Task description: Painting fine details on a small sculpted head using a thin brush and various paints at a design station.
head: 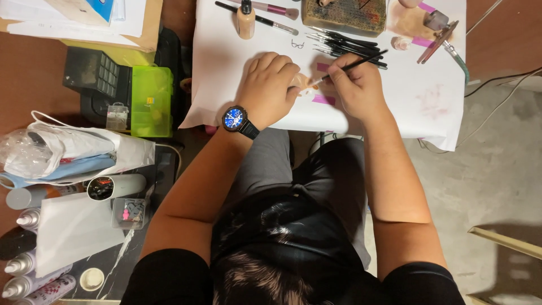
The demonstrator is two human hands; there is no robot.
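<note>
1. Head view, looking straight down: the left hand (268, 85) is curled closed around a small flesh-coloured piece (304, 83). It sits on the white paper sheet (395, 107) covering the work table, just in front of the person, and only the edge of it pokes out past the fingers.

2. The right hand (357, 85) is pinched shut on a thin black brush (353, 66), pencil-style, with the tip touching that piece or hovering right at it. Can't tell which from here.

3. Progress, just my guess: painting looks to be mid-way. The brush is on the piece, there are pink smudges on the paper to the right, and I can't see how much of the piece is covered.

4. Supplies within reach: a row of spare black brushes (350, 42) just above the hands, a beige bottle (245, 20) with a dark cap, and a grubby brown block (344, 14) at the top edge.

5. Containers: a lime-green plastic box (151, 100) to the left, lid shut, contents not visible. Lower down there's a small clear box (127, 213) with tiny pink and dark bits inside, plus a white bag (79, 149) with clear plastic and light-blue stuff in it. Spray cans (28, 279) lie at bottom left.
</note>
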